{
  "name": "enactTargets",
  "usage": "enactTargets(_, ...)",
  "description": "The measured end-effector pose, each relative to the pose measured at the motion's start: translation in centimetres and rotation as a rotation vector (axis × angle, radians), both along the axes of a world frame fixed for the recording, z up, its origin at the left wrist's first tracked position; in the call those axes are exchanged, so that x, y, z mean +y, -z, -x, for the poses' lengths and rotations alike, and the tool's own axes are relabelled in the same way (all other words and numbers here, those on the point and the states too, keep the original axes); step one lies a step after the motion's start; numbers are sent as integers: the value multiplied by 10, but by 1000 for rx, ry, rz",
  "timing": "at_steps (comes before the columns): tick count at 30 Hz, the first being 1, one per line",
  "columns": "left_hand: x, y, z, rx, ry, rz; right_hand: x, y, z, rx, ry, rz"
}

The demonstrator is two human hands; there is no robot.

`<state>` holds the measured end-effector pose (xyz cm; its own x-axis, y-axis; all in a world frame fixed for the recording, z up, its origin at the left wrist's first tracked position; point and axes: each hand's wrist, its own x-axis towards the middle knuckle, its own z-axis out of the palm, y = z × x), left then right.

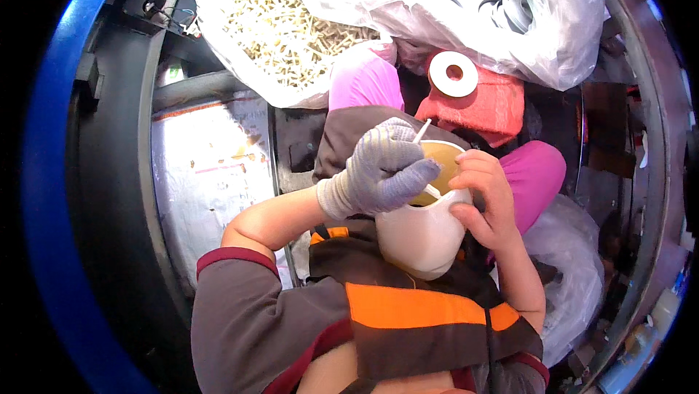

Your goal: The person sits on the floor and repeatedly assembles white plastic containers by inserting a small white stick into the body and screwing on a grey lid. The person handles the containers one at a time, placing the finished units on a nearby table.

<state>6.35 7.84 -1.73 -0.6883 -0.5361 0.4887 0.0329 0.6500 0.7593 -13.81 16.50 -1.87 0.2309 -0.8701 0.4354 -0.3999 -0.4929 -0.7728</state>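
Observation:
On my lap a white, rounded plastic vessel [421, 242] is tilted, its wide mouth showing a yellowish inside. My right hand [486, 194], bare, grips its rim from the right, with the thumb outside and the fingers over the edge. My left hand [382, 168], in a grey knitted glove, is closed at the near left side of the mouth. Out of its fist pokes a thin white stick [423, 130]; a pale piece also shows below the fingers at the rim. The stick's full shape is hidden by the glove.
Ahead stands a white bag [320, 92] of small pale-yellow pieces. Beside it, a clear plastic bag [575, 22] holds grey round caps. A white ring [453, 85] lies on a red cloth-covered block [495, 110]. Another plastic bag [575, 248] sits right; a papered board [211, 197] lies left.

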Motion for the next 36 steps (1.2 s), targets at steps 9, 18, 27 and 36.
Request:
enactTargets(9,-6,-42,16,-383,245,141,-13,-9,18,82,-141,-34)
enactTargets(18,0,-24,7,-170,154,31,11,-8,14,85,-101,-10)
enactTargets(27,-143,-50,-172,210,-560,-796,55,21,58,-46,146,-177)
enactTargets(36,-28,-26,26,-811,222,-401,39,-4,60,15,464,-226)
